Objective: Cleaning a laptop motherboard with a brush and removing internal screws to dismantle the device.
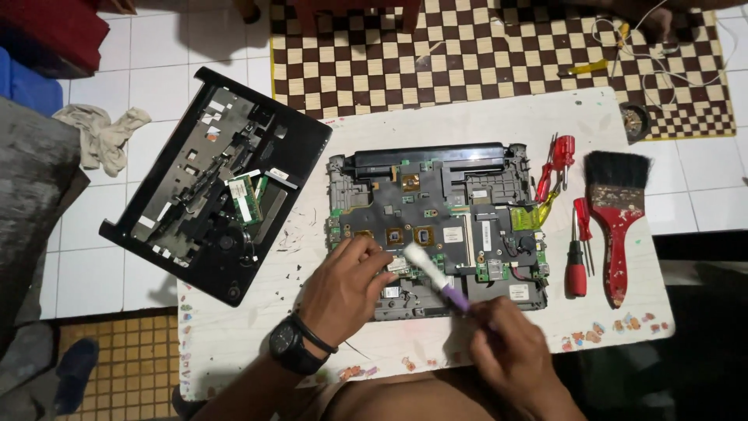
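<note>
White-headed brush [427, 263] gripped in closed right hand [510, 343], left hand [347, 281] fingers curled on bared laptop board [436, 222] near board's front edge; bristles risk snagging components.

Laptop base [436, 226] centre on table [467, 117]; cover panel [214, 183] overhanging its left edge; screwdrivers [575, 249] then paintbrush [619, 210] to the right; rag [105, 136] on floor far left.

Both hands [347, 284] [510, 347] over opened laptop [436, 222], right gripping toothbrush [436, 274].
</note>
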